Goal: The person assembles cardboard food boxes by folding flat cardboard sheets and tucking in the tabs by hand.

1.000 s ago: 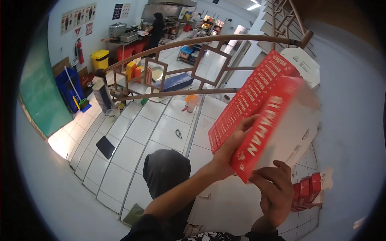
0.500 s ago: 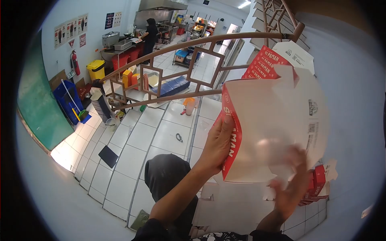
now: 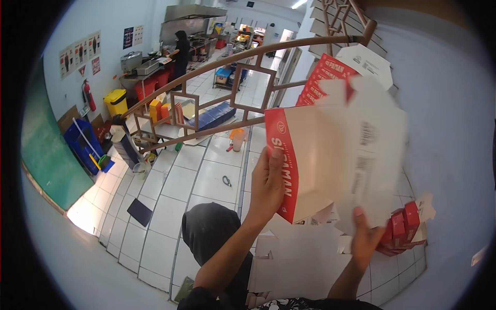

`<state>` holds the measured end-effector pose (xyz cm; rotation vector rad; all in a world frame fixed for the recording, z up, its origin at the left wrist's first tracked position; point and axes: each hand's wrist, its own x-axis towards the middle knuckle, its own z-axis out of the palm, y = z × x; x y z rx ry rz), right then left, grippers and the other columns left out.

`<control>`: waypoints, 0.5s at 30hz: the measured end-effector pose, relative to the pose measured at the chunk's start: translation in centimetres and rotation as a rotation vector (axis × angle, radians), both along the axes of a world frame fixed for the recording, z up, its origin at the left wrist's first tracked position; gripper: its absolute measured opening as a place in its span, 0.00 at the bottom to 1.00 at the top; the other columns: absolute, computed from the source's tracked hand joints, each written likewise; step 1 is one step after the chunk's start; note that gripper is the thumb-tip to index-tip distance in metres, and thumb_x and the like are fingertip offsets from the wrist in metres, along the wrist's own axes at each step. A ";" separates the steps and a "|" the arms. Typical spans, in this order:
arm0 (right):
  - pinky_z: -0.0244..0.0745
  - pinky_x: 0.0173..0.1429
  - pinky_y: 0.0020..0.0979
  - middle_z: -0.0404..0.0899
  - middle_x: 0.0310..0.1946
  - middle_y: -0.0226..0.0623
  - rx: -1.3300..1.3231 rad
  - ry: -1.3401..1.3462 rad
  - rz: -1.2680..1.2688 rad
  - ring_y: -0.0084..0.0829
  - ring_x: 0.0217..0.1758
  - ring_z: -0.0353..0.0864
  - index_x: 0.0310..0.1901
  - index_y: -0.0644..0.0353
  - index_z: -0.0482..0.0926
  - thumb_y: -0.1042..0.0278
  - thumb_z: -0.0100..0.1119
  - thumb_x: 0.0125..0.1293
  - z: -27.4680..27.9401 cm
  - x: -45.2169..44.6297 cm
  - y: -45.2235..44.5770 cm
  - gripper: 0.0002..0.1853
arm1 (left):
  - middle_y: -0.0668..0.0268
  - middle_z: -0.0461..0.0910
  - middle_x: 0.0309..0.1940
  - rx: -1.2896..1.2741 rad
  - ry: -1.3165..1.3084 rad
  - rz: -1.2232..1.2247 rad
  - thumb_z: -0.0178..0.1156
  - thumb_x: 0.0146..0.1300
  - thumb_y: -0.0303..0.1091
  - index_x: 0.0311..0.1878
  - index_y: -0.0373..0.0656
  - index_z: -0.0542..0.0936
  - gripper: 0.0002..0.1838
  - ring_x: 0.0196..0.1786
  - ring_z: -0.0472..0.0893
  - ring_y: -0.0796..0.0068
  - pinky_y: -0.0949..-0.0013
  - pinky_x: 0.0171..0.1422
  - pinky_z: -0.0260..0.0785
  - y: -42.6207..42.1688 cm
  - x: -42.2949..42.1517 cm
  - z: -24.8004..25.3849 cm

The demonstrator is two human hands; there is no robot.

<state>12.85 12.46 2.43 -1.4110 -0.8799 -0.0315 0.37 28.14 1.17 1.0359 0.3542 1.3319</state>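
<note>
A partly folded carton (image 3: 320,155), red outside with white lettering and pale inside, is held up in front of me. My left hand (image 3: 267,181) grips its red side wall, thumb on the outer face. At the lower right, my right hand (image 3: 364,235) has its thumb against the printed white flap, fingers partly hidden behind it. The flap is blurred. Behind the carton stands a stack of red printed boxes (image 3: 330,70). Pale flat cardboard (image 3: 299,263) lies below, near my lap.
Several red boxes (image 3: 400,227) sit at the lower right beside the wall. A brown railing (image 3: 248,56) crosses ahead. White tiled steps (image 3: 201,175) hold a dark flat object (image 3: 139,212). A person (image 3: 181,57) in dark clothes stands in the kitchen.
The carton has turned so its red side and inner fold show more, and the white flap has swung. My right hand has moved from the inner panel to the flap's lower edge.
</note>
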 end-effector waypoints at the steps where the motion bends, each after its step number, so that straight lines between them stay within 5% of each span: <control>1: 0.69 0.59 0.31 0.74 0.53 0.44 -0.085 -0.151 0.099 0.32 0.52 0.75 0.60 0.71 0.65 0.70 0.64 0.60 0.2 -0.5 -0.1 0.29 | 0.65 0.76 0.40 -0.016 0.029 0.035 0.38 0.73 0.52 0.52 0.37 0.68 0.25 0.40 0.78 0.84 0.79 0.44 0.71 0.0 0.2 0.0; 3: 0.65 0.63 0.34 0.71 0.56 0.45 -0.256 -0.449 0.302 0.34 0.56 0.72 0.63 0.70 0.62 0.65 0.65 0.59 0.5 -1.0 -0.2 0.34 | 0.64 0.75 0.42 -0.083 0.014 0.086 0.37 0.74 0.50 0.54 0.38 0.65 0.23 0.42 0.78 0.82 0.77 0.46 0.72 0.2 0.3 0.0; 6: 0.57 0.68 0.39 0.64 0.62 0.46 -0.005 -0.159 0.437 0.40 0.65 0.65 0.67 0.69 0.55 0.54 0.62 0.60 -0.3 0.5 -0.2 0.41 | 0.61 0.70 0.51 -0.273 -0.183 -0.009 0.33 0.72 0.44 0.62 0.43 0.57 0.21 0.51 0.76 0.76 0.71 0.55 0.71 0.8 0.2 -0.2; 9: 0.53 0.70 0.40 0.57 0.65 0.51 0.299 -0.032 0.581 0.40 0.69 0.58 0.67 0.69 0.52 0.44 0.43 0.66 -0.2 1.7 0.9 0.39 | 0.62 0.70 0.54 -0.344 -0.299 -0.171 0.34 0.71 0.43 0.64 0.45 0.57 0.22 0.56 0.74 0.74 0.70 0.59 0.69 0.5 0.6 -0.2; 12: 0.54 0.70 0.45 0.62 0.63 0.45 0.505 0.299 0.627 0.42 0.67 0.62 0.67 0.68 0.53 0.43 0.51 0.62 0.2 0.8 1.1 0.42 | 0.63 0.67 0.60 -0.322 -0.286 -0.305 0.37 0.72 0.43 0.71 0.46 0.48 0.28 0.61 0.72 0.73 0.68 0.61 0.68 0.5 1.0 -0.5; 15: 0.60 0.66 0.41 0.68 0.56 0.43 0.446 0.191 0.671 0.38 0.62 0.67 0.63 0.67 0.58 0.55 0.56 0.63 -1.9 2.1 1.5 0.33 | 0.62 0.65 0.63 -0.245 -0.246 -0.248 0.38 0.73 0.46 0.74 0.48 0.40 0.32 0.62 0.71 0.73 0.68 0.61 0.68 0.5 2.0 -1.3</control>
